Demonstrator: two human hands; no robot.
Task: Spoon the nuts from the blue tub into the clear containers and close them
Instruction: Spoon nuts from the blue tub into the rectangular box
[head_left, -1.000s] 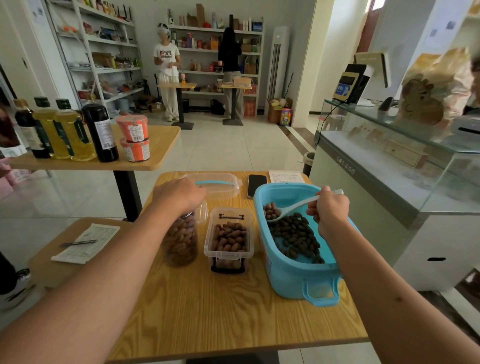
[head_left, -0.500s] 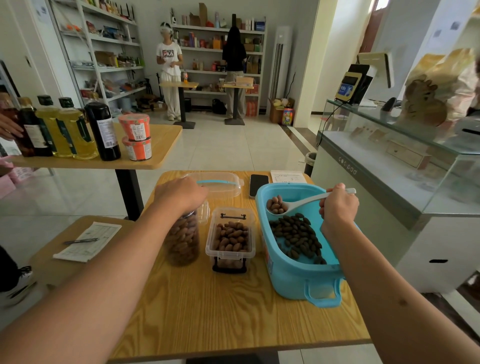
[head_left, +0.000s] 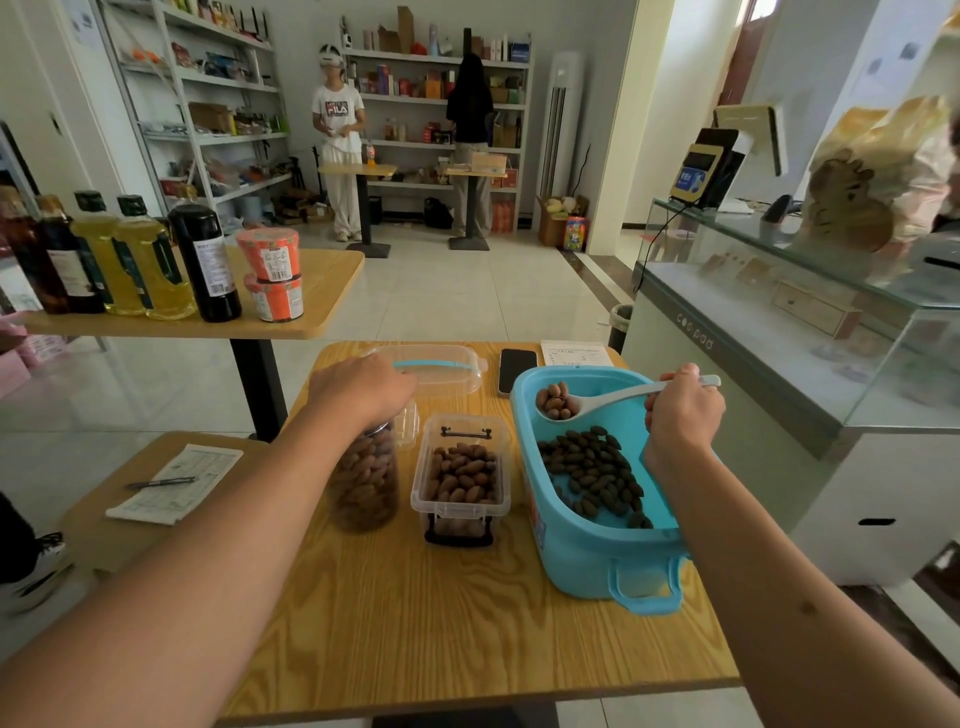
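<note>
We are well into the job but not finished. Our left hand (head_left: 361, 387) is cupped over the top of the tall clear round jar (head_left: 363, 475), fingers curled round its mouth; the jar looks packed with brown nuts nearly to the top, and we cannot tell whether a lid sits under the palm. Just to the right of that hand stands the small clear rectangular box with black clips (head_left: 460, 475), open, its nuts heaped close to the rim, so we judge it needs at most a little more and then its lid.

Our right hand (head_left: 683, 410) is closed round the handle of the long white plastic spoon (head_left: 608, 399), whose bowl carries a few nuts above the far left corner of the blue plastic tub (head_left: 592, 551). A patch of dark nuts (head_left: 592, 475) lies on the tub floor below and left of that hand, so spooning is left to do.

Beyond the left hand rests a clear lid with a blue strip (head_left: 441, 366), not yet fitted. Between the two hands, farther off, lie a black phone (head_left: 517, 368) and a sheet of paper (head_left: 574, 355). Nothing seems to block the spoon's path to the box except the tub's wall. Far left, a second table holds oil bottles (head_left: 140, 260).
</note>
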